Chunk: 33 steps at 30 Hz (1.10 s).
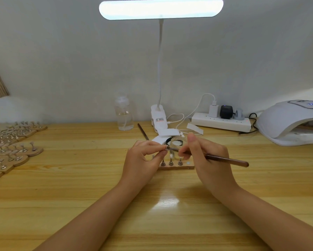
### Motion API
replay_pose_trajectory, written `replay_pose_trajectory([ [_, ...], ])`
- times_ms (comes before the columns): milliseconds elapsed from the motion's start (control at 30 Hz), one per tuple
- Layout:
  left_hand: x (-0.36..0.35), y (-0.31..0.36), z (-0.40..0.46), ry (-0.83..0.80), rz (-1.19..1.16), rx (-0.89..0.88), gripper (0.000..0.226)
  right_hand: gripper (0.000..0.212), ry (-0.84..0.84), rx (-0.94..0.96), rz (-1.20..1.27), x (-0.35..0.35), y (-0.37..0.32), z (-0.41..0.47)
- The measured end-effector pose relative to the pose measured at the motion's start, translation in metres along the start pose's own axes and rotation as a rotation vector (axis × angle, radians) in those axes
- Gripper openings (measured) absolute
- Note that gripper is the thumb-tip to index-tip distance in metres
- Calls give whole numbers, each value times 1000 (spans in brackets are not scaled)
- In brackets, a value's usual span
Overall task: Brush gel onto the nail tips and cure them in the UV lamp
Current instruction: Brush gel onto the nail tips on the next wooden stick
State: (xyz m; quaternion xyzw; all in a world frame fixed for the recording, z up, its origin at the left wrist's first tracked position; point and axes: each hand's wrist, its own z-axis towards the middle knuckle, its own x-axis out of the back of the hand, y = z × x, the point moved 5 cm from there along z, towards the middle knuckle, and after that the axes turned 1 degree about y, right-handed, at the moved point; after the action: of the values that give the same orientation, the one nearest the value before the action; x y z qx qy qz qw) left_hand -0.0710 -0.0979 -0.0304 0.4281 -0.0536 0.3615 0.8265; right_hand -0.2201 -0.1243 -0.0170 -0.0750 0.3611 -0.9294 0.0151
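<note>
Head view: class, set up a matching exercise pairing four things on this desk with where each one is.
Things:
1. brush
2. UV lamp
3. bottle
4. power strip

Places:
A. far right of the desk
B. held in the right hand
C. at the wall, left of the desk lamp's clip base
D. at the wall, between the clip base and the UV lamp

Pairs: 1-B, 2-A, 3-C, 4-D
</note>
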Motion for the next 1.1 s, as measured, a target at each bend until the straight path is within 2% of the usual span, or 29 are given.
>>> replay_pose_trajectory([
  [67, 0, 0, 0, 3, -5, 0, 22, 41, 8, -87, 76, 0, 2, -1],
  [200, 0, 0, 0, -6, 1, -12, 19, 36, 26, -9, 16, 2, -2, 0],
  [333, 0, 0, 0, -8, -7, -15, 19, 42, 12, -173, 132, -1, 2, -1],
  [500, 0, 0, 0, -11, -15, -17, 19, 36, 28, -74, 67, 1, -1, 0],
  [633, 0, 0, 0, -5, -21, -10, 21, 46, 12, -209, 141, -1, 4, -1],
  [767, -1, -1, 1, -14, -16, -14, 17, 38, 22, -111, 79, 0, -1, 0],
  [967, 1, -2, 1, 15, -28, 1, 19, 53, 26, -239, 123, 1, 5, -3],
  [1100, 3, -1, 1, 37, -14, -3, 17, 47, 110, -226, 191, 4, 6, -1],
])
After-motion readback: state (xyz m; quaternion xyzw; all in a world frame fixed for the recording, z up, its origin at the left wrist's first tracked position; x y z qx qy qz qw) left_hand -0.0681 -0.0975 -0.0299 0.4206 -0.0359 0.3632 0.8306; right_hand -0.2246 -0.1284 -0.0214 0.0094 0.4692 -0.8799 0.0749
